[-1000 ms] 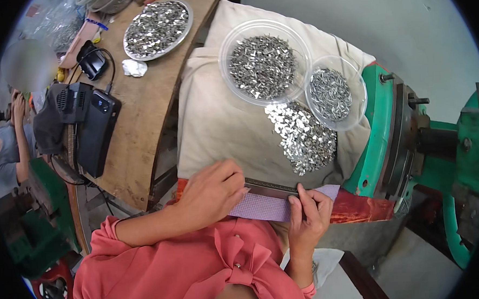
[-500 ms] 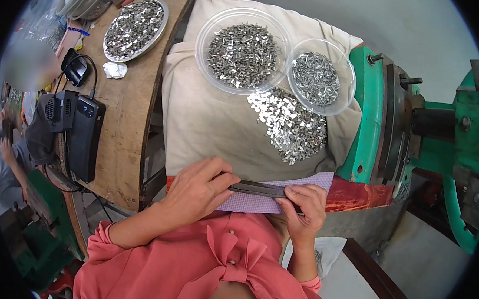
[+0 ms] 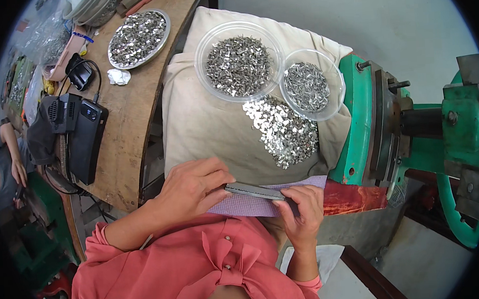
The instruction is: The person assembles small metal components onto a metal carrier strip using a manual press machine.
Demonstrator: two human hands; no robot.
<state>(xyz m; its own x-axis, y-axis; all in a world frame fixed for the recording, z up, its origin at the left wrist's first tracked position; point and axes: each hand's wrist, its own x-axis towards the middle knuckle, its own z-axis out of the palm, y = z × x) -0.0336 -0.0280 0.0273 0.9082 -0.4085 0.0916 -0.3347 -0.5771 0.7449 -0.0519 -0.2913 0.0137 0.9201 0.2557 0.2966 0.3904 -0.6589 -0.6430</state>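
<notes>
A long, narrow dark bar lies slantwise between my hands, over a purple checked cloth. A row of tiny marks or pieces runs along its edge, too small to make out. My right hand grips the bar's right end, thumb in front and fingers behind. At its left end, the thumb and forefinger of my left hand close in a pinch; any small piece between them is hidden. Just beyond, a heap of small shiny metal pieces rests on the beige cloth.
Clear round tubs of metal pieces and thin pins stand beyond the heap. Green machinery borders the right. On the wooden table are a filled dish and a black phone-like device. A co-worker's arm shows at far left.
The bar has tilted so its upper face looks lighter, and my left fingers have shifted slightly left along its end. The view has shifted a little. The co-worker's arm has moved lower.
</notes>
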